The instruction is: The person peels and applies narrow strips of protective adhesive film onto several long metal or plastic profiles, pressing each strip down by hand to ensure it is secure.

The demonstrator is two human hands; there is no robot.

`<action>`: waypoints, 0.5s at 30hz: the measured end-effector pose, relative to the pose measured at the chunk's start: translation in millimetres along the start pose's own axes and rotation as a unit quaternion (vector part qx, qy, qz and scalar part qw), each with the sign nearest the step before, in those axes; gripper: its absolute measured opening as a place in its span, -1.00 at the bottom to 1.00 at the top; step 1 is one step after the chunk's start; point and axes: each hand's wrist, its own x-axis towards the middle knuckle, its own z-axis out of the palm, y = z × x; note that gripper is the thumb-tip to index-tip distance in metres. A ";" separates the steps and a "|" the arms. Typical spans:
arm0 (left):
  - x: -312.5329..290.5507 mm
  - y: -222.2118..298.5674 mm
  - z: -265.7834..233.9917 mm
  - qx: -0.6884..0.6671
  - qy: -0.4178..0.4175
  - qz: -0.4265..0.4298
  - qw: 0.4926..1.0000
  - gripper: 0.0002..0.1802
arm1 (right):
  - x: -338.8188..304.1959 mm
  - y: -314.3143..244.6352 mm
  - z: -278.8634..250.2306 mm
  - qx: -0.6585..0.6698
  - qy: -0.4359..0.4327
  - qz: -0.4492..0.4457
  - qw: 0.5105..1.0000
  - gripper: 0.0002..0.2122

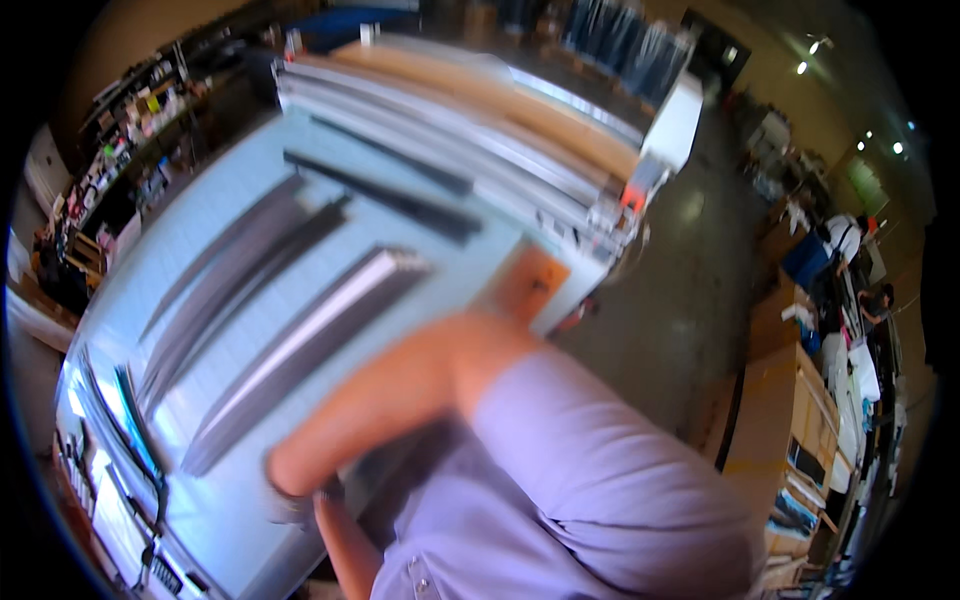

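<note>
My right arm, in a lavender sleeve, bends across in front of me, and its blurred right hand [288, 478] is low over the near side of a pale blue table [235, 515]. My left hand [328, 492] comes up from below close to it, mostly hidden. The fingers of both hands are too smeared and covered to read, and I cannot tell whether they hold anything. Beyond them lies a long dark grey stack of strips with a pale top [310, 345]. More dark grey strips [230, 280] lie farther left, with narrow dark strips [390, 200] crosswise behind.
A long machine with metal rails [450, 140] and a brown roll spans the table's far end. An orange-brown board [535, 280] lies at the right edge. Cluttered shelves [130, 150] stand left; wooden crates [790, 420] and other people [845, 240] are right, across a grey aisle.
</note>
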 end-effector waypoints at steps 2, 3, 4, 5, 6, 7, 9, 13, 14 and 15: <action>1.4 -9.2 -2.5 0.006 0.008 -0.031 0.999 -0.52 | 33.4 -9.1 -19.4 0.029 0.060 -0.058 0.996 -0.81; 1.9 -13.0 -4.0 0.002 0.011 -0.046 0.999 -0.53 | 51.3 -14.7 -30.2 0.043 0.086 -0.080 0.992 -0.81; -0.4 -6.6 -13.5 -0.012 0.035 -0.051 0.998 -0.53 | 70.9 -30.8 -48.9 0.045 0.113 -0.118 0.986 -0.82; 3.0 -6.9 -11.1 -0.028 0.035 -0.055 0.998 -0.53 | 84.6 -39.1 -57.4 0.039 0.121 -0.132 0.983 -0.82; 0.1 -9.9 -12.6 -0.036 0.034 -0.067 0.996 -0.53 | 97.4 -49.6 -62.3 0.042 0.129 -0.144 0.980 -0.83; 0.0 -12.6 -15.8 -0.049 0.038 -0.077 0.995 -0.54 | 113.8 -62.8 -65.5 0.041 0.131 -0.162 0.977 -0.83; -0.1 -16.2 -12.6 -0.054 0.030 -0.101 0.993 -0.54 | 132.2 -75.6 -69.0 0.041 0.138 -0.178 0.974 -0.84; -6.6 -17.8 -17.9 -0.040 0.044 -0.126 0.990 -0.55 | 148.2 -108.6 -75.9 0.043 0.155 -0.219 0.962 -0.85; -6.3 -17.1 -19.4 -0.034 0.051 -0.132 0.989 -0.55 | 150.8 -110.3 -75.0 0.047 0.156 -0.225 0.961 -0.85; -2.6 -25.3 -17.2 -0.021 0.041 -0.142 0.989 -0.55 | 150.5 -97.7 -63.7 0.059 0.153 -0.214 0.963 -0.85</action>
